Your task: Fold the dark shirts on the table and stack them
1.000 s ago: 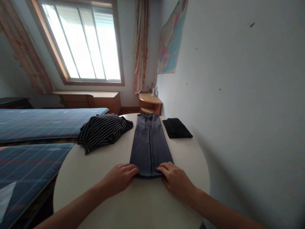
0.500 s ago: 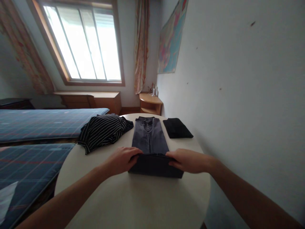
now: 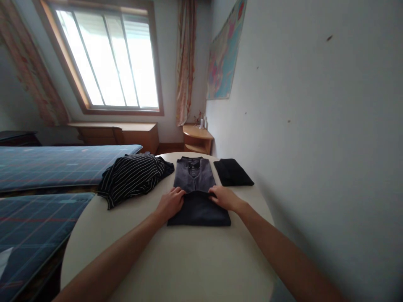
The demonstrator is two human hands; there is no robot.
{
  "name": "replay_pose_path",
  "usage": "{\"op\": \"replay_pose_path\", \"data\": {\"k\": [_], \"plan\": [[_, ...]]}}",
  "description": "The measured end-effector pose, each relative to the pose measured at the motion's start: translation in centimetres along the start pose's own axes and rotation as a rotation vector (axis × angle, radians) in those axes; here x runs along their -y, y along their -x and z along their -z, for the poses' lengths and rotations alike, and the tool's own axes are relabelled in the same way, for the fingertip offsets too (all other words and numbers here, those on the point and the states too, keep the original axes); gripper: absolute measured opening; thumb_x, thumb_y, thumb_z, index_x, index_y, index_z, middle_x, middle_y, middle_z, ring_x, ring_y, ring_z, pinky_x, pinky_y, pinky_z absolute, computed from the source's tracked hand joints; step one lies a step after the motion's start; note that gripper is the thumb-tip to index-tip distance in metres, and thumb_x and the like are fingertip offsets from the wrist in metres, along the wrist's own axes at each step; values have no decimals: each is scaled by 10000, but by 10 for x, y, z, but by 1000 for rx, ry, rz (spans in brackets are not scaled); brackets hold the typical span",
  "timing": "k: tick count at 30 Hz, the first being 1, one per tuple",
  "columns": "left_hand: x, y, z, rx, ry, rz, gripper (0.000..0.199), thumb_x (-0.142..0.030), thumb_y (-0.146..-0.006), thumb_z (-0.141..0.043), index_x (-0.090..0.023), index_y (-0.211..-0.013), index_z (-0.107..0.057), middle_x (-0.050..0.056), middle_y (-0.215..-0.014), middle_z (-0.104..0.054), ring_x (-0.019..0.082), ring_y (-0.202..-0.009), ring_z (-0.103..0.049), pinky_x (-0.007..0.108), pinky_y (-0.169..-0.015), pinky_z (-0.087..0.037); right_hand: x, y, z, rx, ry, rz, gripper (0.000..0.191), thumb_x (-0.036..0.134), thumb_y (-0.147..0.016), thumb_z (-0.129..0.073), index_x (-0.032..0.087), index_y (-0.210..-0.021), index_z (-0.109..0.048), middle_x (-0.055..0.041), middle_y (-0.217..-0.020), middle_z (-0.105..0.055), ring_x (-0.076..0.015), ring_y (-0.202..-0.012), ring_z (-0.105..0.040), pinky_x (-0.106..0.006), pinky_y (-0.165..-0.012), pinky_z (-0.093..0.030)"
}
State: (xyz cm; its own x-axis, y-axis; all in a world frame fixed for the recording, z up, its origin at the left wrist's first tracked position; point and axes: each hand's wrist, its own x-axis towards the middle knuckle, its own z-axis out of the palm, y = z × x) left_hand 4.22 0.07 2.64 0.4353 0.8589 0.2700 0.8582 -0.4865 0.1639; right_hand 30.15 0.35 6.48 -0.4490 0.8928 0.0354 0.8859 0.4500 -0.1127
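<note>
Left hand [image 3: 171, 203] and right hand [image 3: 225, 198] pinch the grey garment [image 3: 197, 206], its neckline and long axis pointing away

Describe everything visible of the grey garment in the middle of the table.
The grey garment looks like smooth, soft cloth with a faint sheen. Small pale dots or rings show at its V-shaped neck opening, which points away from the person. Its near part is doubled up in a darker flap; the left grip and right grip hold the flap's far corners. It lies on the pale table, between striped cloth and folded black cloth.
</note>
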Motion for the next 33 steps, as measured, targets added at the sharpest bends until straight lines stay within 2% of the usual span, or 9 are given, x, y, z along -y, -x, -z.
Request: {"op": "replay_pose_path", "data": {"k": [3,7,11,16,19,24,26,28,33], "plan": [[-7,12,5,22,-39,-31,240,-179,-942,-467,-232,-1104,-636,62,-1112,-641,225,-1088,-589,324,-851,-504,2,10,8,53,-48,13,220,265,-873,-644,188,-1059,-736,-88,-1055,-742,-223,-973,-674,-262,-787,-448],[-22,39,20,114,-103,-109,211,-185,-922,-480,-233,-1068,-624,67,-1096,-631,244,-1045,-596,323,-752,-517,15,33,23,189,-120,54,194,289,-818,-703,207,-984,-759,-48,-917,-757,-193,-824,-673,-243,-677,-417],[-36,65,37,209,-130,-200,168,-192,-890,-504,-220,-1009,-620,68,-1032,-644,254,-959,-629,340,-727,-514,27,54,29,346,-218,115,205,339,-795,-711,213,-950,-756,-21,-844,-737,-158,-714,-633,-231,-590,-373],[-45,71,63,280,-56,-193,128,-239,-900,-494,-241,-936,-616,27,-923,-696,228,-835,-680,317,-704,-486,33,64,37,469,-227,191,184,327,-809,-651,183,-890,-734,1,-735,-672,-120,-598,-534,-229,-531,-319],[-41,60,77,232,-36,-135,140,-267,-896,-502,-255,-949,-631,24,-915,-721,224,-816,-691,305,-703,-469,31,62,51,387,-218,208,159,277,-821,-607,179,-883,-716,1,-732,-667,-115,-593,-526,-233,-537,-316],[-18,22,80,26,-25,-34,234,-342,-943,-476,-284,-1072,-662,35,-1002,-736,248,-904,-691,314,-754,-471,17,37,62,33,-157,107,225,298,-878,-583,200,-1040,-704,-61,-950,-732,-186,-818,-654,-255,-681,-412],[-8,7,70,-11,-22,8,249,-349,-956,-467,-280,-1092,-664,44,-1007,-732,252,-925,-686,317,-767,-475,9,22,54,-80,-131,39,266,326,-899,-586,205,-1112,-689,-81,-1062,-729,-223,-949,-668,-276,-773,-441],[-1,-5,55,12,-11,34,222,-318,-947,-490,-274,-1067,-671,45,-1014,-728,246,-937,-681,314,-786,-479,1,8,38,-117,-128,-4,269,320,-907,-589,202,-1128,-687,-85,-1096,-726,-235,-1003,-668,-288,-825,-451],[8,-10,19,62,17,9,222,-228,-937,-498,-238,-1066,-679,80,-1060,-718,252,-1013,-662,335,-865,-477,-14,-7,-4,-44,-177,-8,257,238,-890,-602,163,-1117,-697,-104,-1137,-713,-221,-1031,-657,-287,-883,-458]]}}
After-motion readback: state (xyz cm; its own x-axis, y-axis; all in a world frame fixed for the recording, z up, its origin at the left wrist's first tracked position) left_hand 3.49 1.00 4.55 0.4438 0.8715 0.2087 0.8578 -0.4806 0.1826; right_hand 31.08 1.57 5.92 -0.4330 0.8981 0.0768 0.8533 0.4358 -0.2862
